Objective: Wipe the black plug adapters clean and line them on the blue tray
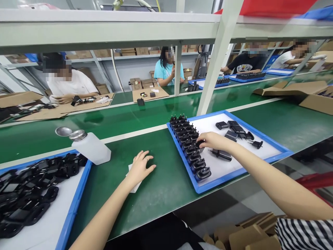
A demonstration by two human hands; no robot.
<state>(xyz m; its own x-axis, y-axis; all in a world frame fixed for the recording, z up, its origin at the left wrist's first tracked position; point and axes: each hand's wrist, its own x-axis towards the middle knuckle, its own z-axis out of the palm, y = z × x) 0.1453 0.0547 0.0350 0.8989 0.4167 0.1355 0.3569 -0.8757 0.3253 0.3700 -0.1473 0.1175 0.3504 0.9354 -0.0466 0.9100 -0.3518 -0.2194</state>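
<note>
My right hand (212,140) reaches into a blue-rimmed white tray (262,155) and its fingers close on a black plug adapter (199,144) beside a packed row of black adapters (188,146) along the tray's left side. Several loose adapters (235,132) lie further right in the same tray. My left hand (140,166) rests flat on the green bench with fingers spread, lying on a small white cloth (134,185).
A white plastic dispenser bottle (90,146) with a metal top lies left of my left hand. A second blue tray (70,215) heaped with black parts sits at the lower left. Across the green belt (145,114) other people work at cardboard sheets. A white post (217,62) rises behind the right tray.
</note>
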